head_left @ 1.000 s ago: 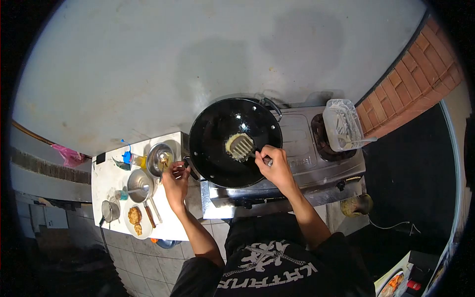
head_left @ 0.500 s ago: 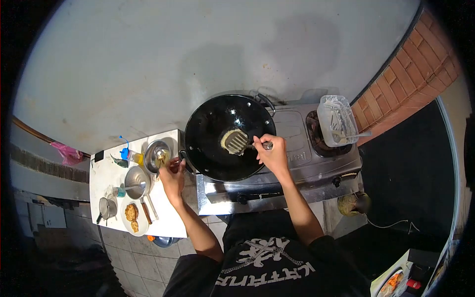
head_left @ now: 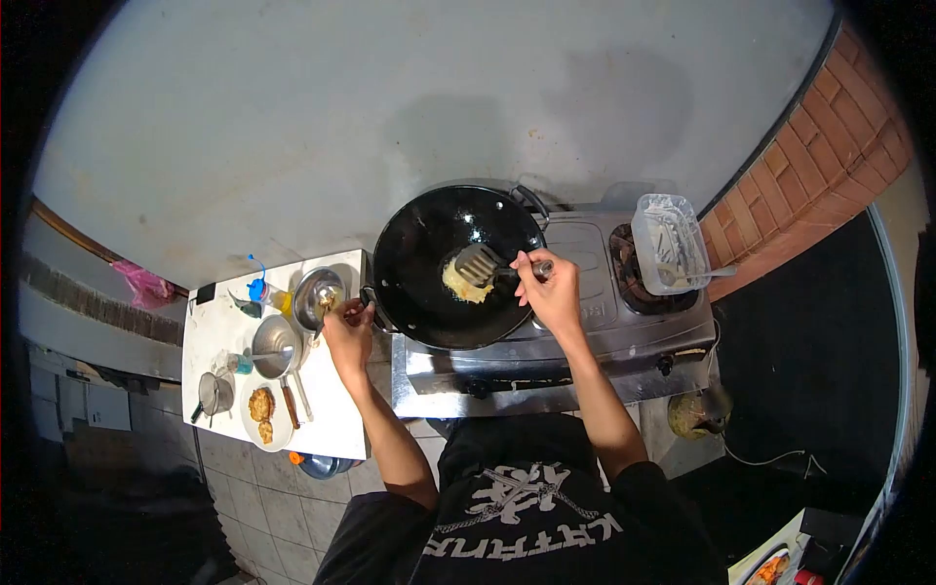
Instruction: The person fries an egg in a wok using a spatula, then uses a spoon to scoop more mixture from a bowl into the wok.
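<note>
My right hand is closed round the handle of a slotted turner. Its metal blade lies over the upper part of a pale, lightly golden fritter in the black wok. At the wok's left side, my left hand is closed with its fingertips at the black side handle; its grip is partly hidden. Just beyond these fingers stands a steel bowl with yellowish contents and what looks like a spoon.
On the white table are a steel saucepan, a plate of browned fritters, a strainer and a blue-capped bottle. A plastic tub sits over the stove's right burner.
The turner's blade has shifted up and slightly right, uncovering more of the fritter's lower part. My left hand stays by the wok handle. The whole view has shifted slightly.
</note>
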`<action>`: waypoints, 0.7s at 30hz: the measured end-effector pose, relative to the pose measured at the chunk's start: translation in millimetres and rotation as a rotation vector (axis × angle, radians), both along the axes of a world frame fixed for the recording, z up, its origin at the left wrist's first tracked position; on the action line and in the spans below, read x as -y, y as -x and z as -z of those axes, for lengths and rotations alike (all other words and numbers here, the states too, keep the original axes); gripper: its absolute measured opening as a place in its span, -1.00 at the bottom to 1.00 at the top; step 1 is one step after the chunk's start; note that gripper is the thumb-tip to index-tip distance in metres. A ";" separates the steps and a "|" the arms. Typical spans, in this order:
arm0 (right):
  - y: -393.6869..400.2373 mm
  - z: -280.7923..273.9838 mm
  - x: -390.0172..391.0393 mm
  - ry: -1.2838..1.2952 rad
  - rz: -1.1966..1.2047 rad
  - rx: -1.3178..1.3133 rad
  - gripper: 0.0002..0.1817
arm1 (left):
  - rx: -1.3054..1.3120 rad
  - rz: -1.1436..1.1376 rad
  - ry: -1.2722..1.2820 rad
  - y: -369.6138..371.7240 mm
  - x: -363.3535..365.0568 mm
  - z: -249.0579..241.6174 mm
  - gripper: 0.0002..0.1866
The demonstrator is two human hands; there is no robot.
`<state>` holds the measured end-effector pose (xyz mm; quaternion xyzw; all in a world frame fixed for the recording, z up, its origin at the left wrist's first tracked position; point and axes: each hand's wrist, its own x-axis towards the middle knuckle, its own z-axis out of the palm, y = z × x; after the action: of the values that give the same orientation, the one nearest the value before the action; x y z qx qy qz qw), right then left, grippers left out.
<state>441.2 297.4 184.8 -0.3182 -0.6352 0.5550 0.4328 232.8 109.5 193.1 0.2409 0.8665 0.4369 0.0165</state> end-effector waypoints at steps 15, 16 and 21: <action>3.6 20.4 23.8 -0.063 -0.006 0.144 -0.74 | -0.046 -0.026 -0.003 -1.9 -0.4 8.7 -0.76; 3.9 23.2 24.2 -0.093 -0.008 0.144 -0.75 | -0.044 -0.027 -0.003 -2.3 -0.6 8.1 -0.76; 4.7 29.0 19.7 -0.134 0.005 0.178 -0.77 | -0.030 -0.005 -0.054 -3.3 0.2 10.1 -0.77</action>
<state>436.5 277.7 155.8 -0.3382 -0.7058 0.4798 0.3964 236.1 109.3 183.0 0.2455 0.8552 0.4565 -0.0043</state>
